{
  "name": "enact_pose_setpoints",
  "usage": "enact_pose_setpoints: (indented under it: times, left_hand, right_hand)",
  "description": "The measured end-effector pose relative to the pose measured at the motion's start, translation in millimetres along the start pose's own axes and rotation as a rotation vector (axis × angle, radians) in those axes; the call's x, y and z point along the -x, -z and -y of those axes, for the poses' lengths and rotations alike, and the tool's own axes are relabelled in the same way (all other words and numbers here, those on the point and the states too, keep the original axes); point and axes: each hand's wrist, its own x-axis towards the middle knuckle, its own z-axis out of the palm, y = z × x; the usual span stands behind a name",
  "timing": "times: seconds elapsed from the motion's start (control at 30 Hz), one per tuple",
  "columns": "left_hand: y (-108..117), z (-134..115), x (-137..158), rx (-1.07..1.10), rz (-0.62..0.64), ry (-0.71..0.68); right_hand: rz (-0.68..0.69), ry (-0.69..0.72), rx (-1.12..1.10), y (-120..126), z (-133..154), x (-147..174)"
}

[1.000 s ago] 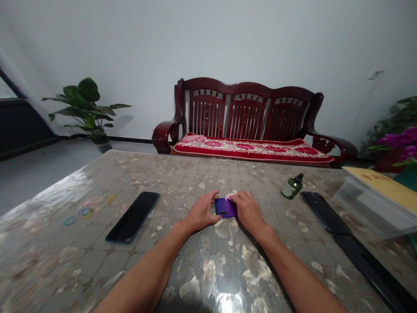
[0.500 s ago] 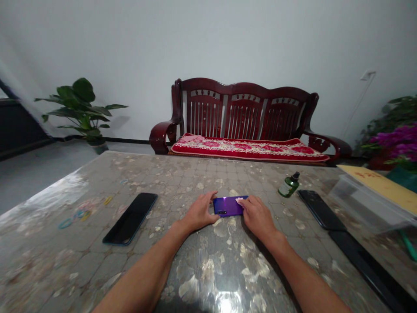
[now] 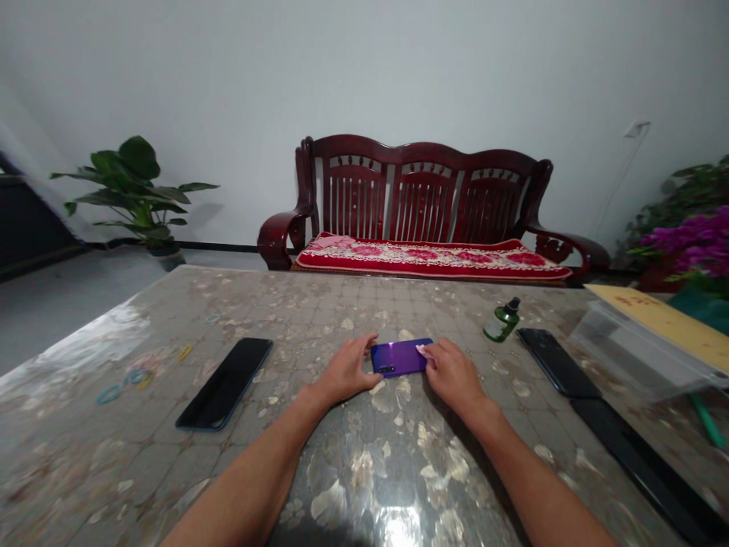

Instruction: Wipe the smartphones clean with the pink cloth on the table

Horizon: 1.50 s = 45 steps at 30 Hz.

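A purple phone lies back side up on the table, its camera strip at the lower left. My left hand holds the phone's left end, thumb at the near edge and fingers at the far edge. At the opposite end, my right hand pinches a small whitish-pink tissue and presses it on the phone's back. Part of the tissue is hidden under the fingers. To the left lies a black phone, screen up.
A green spray bottle stands to the right, near another dark phone and a long black object. Beyond them is a clear plastic box. Several hair ties lie at left. Behind the table stands a wooden bench.
My right hand has slid the tissue slightly toward the phone's right end. My left hand keeps its hold. The whole view has shifted a little.
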Motion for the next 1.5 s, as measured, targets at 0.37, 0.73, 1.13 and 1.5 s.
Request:
enact_pose_setpoints:
  times: [0.37,0.73,1.13,1.5]
  left_hand:
    - [3.1,-5.2,1.4,-0.058,0.006,-0.008]
    - [1.4,-4.5,0.5,-0.023,-0.014,-0.008]
    - [9.8,-10.9,1.7,-0.165,0.090,-0.117]
    - [8.8,-9.2,1.0,-0.447,0.175,-0.256]
  right_hand:
    - [0.034,0.198,-0.059,-3.4,17.6,-0.2]
    - [-0.007,0.211,-0.047,-12.0,23.1,-14.7]
    - [-0.048,-0.006,-0.045,-12.7,-25.2,-27.2]
    - [-0.005,0.073,-0.177,-4.3,-21.9,-10.0]
